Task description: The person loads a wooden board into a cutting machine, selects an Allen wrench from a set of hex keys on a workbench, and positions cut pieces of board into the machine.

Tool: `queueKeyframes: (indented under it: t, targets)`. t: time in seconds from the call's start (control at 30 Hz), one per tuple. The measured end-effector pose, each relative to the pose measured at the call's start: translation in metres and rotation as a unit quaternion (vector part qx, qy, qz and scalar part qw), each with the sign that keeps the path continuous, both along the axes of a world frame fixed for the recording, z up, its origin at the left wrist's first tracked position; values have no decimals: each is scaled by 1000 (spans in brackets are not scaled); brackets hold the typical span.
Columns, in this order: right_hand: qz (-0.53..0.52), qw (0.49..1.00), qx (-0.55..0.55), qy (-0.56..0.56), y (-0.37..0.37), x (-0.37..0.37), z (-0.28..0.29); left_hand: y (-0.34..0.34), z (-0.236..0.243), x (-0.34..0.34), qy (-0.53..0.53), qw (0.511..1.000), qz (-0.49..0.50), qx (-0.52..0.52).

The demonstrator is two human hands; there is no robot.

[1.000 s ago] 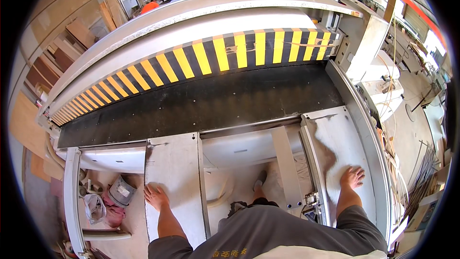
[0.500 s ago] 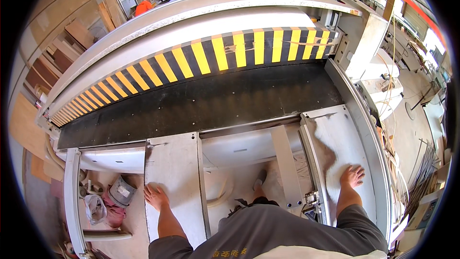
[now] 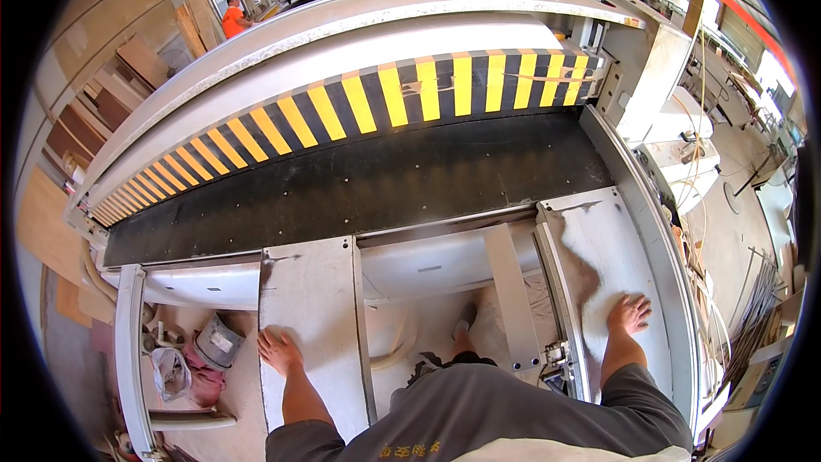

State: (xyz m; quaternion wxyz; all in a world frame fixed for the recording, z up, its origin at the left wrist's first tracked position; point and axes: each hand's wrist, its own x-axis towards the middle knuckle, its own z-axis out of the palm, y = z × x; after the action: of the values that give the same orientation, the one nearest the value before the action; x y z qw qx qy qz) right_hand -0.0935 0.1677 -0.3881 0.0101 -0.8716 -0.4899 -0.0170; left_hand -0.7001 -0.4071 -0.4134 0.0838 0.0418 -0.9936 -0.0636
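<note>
Resting on the left panel [image 3: 321,304] at the near side of the black bed [image 3: 359,184], the left grip [image 3: 280,352] lies spread, holding nothing. Near the bed's right end, the right grip [image 3: 630,315] lies loose and empty on the right panel [image 3: 614,248]; no piece appears worked, and what remains cannot be told.

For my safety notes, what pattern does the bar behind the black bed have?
The bar has yellow and black stripes, best in the head view.
</note>
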Motion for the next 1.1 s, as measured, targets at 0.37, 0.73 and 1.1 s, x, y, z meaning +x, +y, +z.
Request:
queueKeyframes:
  t: [0.37, 0.73, 1.1]
  targets:
    - [3, 1000, 1, 5, 1, 1, -1, 3, 3, 0, 3, 1000, -3, 5]
    - [5, 1000, 1, 8, 1, 4, -4, 2, 2, 1, 10, 1000, -8, 6]
    - [10, 1000, -11, 21, -2, -3, 2, -2, 0, -2, 5, 1000, -6, 7]
